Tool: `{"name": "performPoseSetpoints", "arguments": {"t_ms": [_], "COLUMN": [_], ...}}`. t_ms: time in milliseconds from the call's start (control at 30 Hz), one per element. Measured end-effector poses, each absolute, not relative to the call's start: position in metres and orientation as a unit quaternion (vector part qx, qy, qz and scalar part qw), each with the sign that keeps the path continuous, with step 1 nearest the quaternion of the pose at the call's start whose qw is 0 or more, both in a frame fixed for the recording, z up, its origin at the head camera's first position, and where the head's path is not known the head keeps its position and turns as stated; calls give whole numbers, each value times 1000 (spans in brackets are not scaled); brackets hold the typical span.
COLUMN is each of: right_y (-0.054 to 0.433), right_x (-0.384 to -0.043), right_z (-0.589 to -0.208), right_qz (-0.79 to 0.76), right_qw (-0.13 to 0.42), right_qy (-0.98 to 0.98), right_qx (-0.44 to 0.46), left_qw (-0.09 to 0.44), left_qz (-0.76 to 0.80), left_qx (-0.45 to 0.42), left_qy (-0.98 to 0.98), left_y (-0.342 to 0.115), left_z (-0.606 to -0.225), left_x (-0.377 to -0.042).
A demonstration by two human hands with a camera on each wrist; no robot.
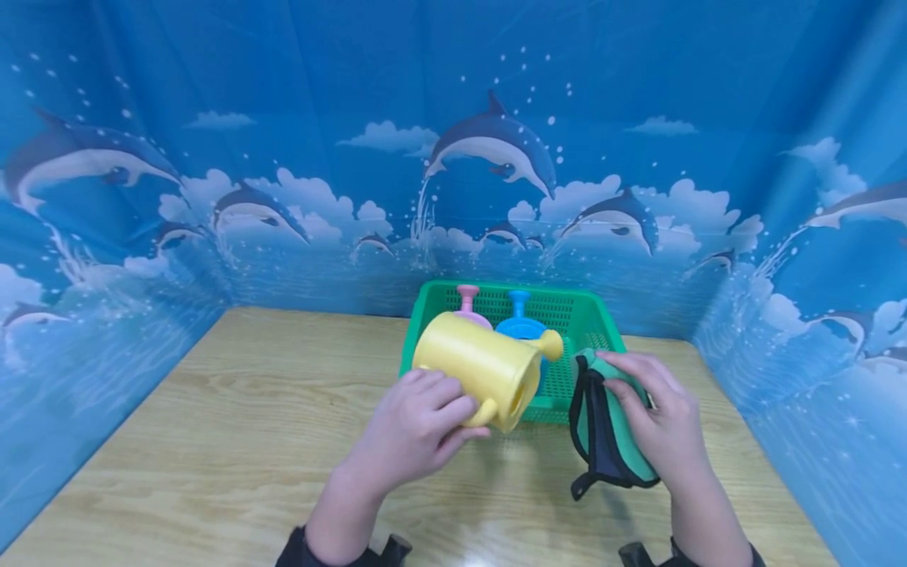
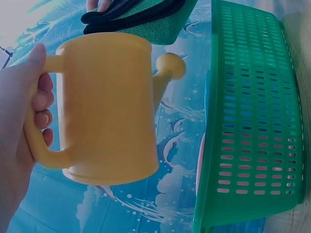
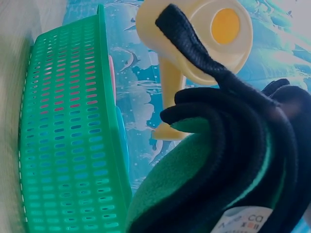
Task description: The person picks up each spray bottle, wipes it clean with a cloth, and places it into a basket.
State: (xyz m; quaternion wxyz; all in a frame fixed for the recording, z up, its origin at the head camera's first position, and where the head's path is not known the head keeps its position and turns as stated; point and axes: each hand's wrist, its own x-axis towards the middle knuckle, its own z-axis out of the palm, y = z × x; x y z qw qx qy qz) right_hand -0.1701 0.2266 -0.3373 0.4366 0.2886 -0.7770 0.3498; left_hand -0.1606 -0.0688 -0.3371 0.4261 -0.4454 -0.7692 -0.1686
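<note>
My left hand point(image 1: 411, 425) grips the handle of a yellow toy watering can point(image 1: 471, 354), fingers wrapped round it in the left wrist view. The can is tilted on its side over the front left of a green basket point(image 1: 611, 335), its spout pointing right and its open top toward me. In my right hand point(image 1: 662, 425) is a folded green cloth item point(image 1: 631, 433) with black edging and a hanging loop. Thumb and fingers pinch its upper part, beside the basket's front right corner. A white label point(image 3: 243, 221) shows on it in the right wrist view.
Inside the basket lie a pink watering can point(image 1: 468, 295) and a blue watering can point(image 1: 520, 327), partly hidden by the yellow one. The basket stands on a wooden table point(image 1: 248, 441), close to a blue dolphin-print curtain point(image 1: 340, 79) at the back and both sides.
</note>
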Motion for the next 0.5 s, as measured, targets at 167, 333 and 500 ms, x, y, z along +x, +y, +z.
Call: {"name": "performPoseSetpoints", "arguments": {"t_ms": [167, 333, 500], "right_y": [227, 226, 226], "right_x": [-170, -170, -171], "right_z": [-337, -336, -336], "right_qz": [348, 346, 347], "right_qw": [436, 433, 435], "right_qy": [-776, -778, -776], "right_qx": [294, 295, 297], "left_qw": [422, 433, 432], "left_qz": [-160, -139, -133], "left_qx": [-449, -441, -438], "left_qy": [-771, -774, -777], "left_y": [-69, -70, -70], "left_z": [-336, -335, -335], "left_x": [-160, -160, -161]}}
